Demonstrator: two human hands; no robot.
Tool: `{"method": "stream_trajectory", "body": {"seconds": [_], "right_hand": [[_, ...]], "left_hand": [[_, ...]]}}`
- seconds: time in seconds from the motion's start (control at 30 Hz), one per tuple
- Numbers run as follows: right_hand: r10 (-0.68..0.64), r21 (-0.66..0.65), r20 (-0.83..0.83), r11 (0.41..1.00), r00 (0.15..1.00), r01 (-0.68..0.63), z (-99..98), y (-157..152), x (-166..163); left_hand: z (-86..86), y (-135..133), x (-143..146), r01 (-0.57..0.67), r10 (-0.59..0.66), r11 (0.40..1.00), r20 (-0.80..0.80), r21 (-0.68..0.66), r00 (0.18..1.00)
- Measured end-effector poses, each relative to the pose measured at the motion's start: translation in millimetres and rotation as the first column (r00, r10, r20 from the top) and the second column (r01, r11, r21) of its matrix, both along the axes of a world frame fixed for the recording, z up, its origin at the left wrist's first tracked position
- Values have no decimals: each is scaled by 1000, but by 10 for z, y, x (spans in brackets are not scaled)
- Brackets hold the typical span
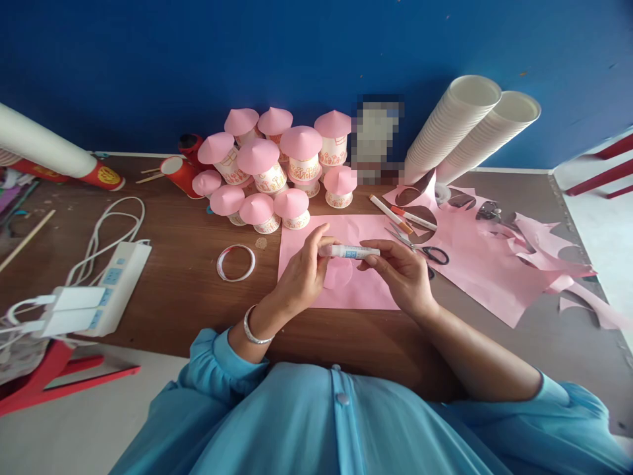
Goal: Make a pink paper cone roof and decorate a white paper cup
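Observation:
A white glue stick (353, 251) with blue print lies sideways between my two hands, above a pink paper sheet (366, 290). My left hand (305, 270) grips its pinkish end between thumb and fingers. At the other end, my right hand (403, 274) pinches the tube with thumb and fingertips. Beneath them a round pink paper piece (339, 274) rests on the sheet, partly covered by the hands. Just right of my right hand lie black-handled scissors (435, 255), and two markers (390, 214) are behind it.
Several decorated paper cups with pink cone roofs (258, 156) stand at the back. Tall white cup stacks (452, 125) lean on the blue wall. Cut pink paper scraps (494, 264) spread rightward. A tape roll (236, 262) and a power strip (121, 287) lie left.

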State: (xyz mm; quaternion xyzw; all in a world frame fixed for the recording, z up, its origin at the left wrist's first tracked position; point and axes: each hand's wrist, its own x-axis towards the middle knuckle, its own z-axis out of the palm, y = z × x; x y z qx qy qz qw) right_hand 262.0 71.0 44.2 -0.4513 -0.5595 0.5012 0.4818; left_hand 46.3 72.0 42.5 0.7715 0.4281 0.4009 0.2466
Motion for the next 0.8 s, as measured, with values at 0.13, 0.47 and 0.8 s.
{"method": "stream_trajectory", "body": {"seconds": [0.13, 0.47, 0.8], "right_hand": [[-31, 132, 210, 991, 977, 3, -11, 13, 25], [-93, 527, 517, 818, 851, -230, 100, 66, 93], [-67, 472, 569, 843, 820, -259, -6, -43, 23]], "left_hand": [[0, -4, -17, 4, -2, 1000, -73, 21, 997], [-14, 14, -85, 30, 26, 985, -318, 171, 948], [-67, -8, -66, 66, 2, 984, -386, 164, 923]]}}
